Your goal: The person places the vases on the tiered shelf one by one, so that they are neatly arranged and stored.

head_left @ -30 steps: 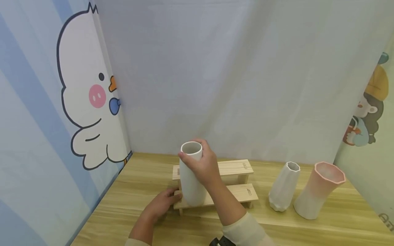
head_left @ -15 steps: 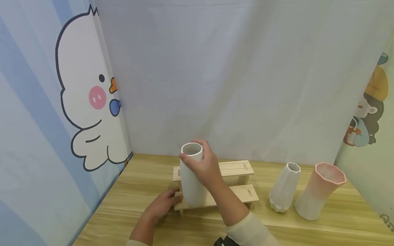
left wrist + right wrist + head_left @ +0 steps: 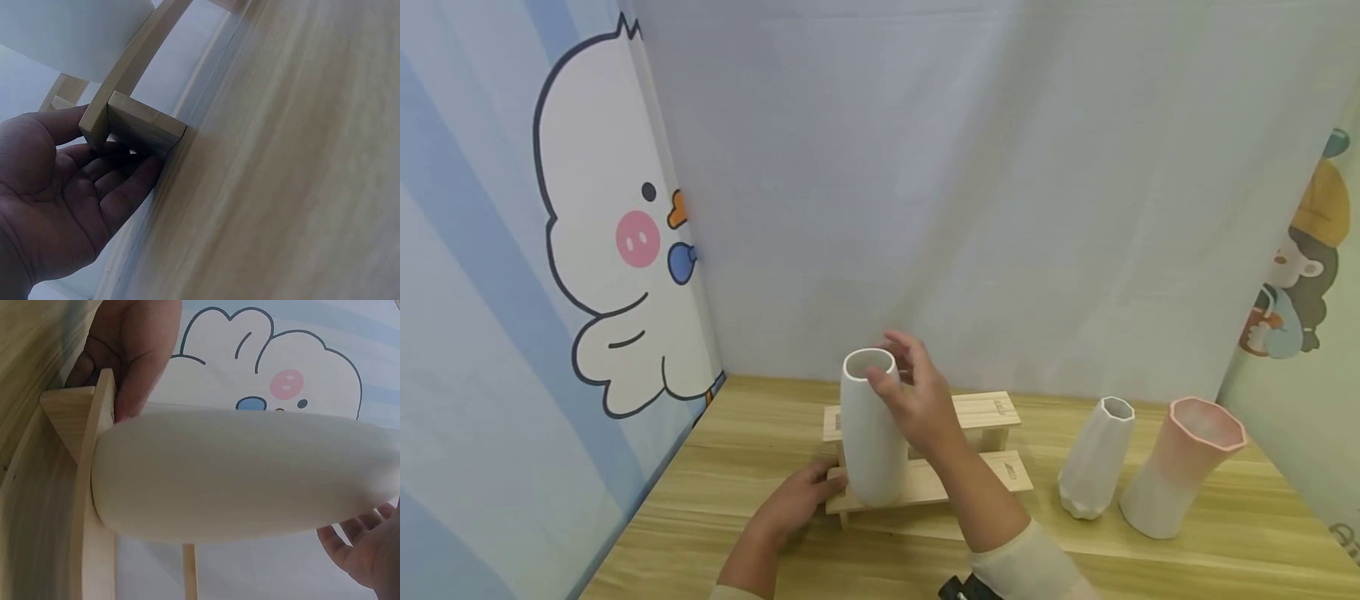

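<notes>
A tall white vase stands upright on the left part of the lower step of a two-step wooden stand. Beside the vase's upper right side is my right hand, its fingers spread and loosely bent, the thumb close to the rim. In the right wrist view the fingers of the right hand lie near the vase's top end. My left hand holds the left end of the lower step. The left wrist view shows the left hand with its thumb at the board's end and fingers bent beneath, by the leg.
To the right of the stand, a faceted white vase and a pink-and-white vase with a flared rim stand on the wooden table. A grey curtain hangs behind, and printed cloth closes the left side.
My right hand has loosened its grip on the tall white vase and drawn slightly to the right. The vase stays on the lower step, and my left hand keeps its place.
</notes>
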Demonstrator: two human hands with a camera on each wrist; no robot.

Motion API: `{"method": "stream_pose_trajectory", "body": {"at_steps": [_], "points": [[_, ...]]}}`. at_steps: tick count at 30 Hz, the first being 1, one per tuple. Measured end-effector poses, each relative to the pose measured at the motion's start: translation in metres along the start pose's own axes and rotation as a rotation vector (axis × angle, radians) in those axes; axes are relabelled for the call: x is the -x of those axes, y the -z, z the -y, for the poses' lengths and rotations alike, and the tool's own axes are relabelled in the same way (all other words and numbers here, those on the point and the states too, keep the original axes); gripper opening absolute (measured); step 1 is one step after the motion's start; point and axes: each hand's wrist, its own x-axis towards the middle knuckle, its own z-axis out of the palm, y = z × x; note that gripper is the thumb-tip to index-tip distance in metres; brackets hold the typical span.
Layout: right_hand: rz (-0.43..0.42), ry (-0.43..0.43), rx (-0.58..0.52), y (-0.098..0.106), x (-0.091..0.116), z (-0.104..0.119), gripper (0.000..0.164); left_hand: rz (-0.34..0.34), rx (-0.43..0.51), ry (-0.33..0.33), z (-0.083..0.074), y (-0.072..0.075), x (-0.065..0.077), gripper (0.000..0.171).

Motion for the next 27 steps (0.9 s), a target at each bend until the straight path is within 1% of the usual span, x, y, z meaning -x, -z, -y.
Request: {"method": "stream_pose_trajectory", "body": {"at_steps": [5, 10, 20, 27], "points": [[0.026, 0.03, -0.008, 0.013, 0.001, 0.0, 0.055, -0.025, -0.01, -0.001, 0.0, 0.0, 0.001, 0.056], [0.036, 0.057, -0.01, 0.024, 0.004, 0.001, 0.054, -0.024, -0.009, -0.003, -0.002, -0.001, 0.002, 0.055], [0.015, 0.097, 0.051, 0.049, 0.016, -0.004, 0.05, -0.008, -0.008, -0.018, -0.002, -0.003, 0.0, 0.054], [0.014, 0.127, 0.058, 0.066, 0.024, -0.008, 0.048, -0.026, -0.002, -0.009, -0.002, -0.002, 0.0, 0.053]]}}
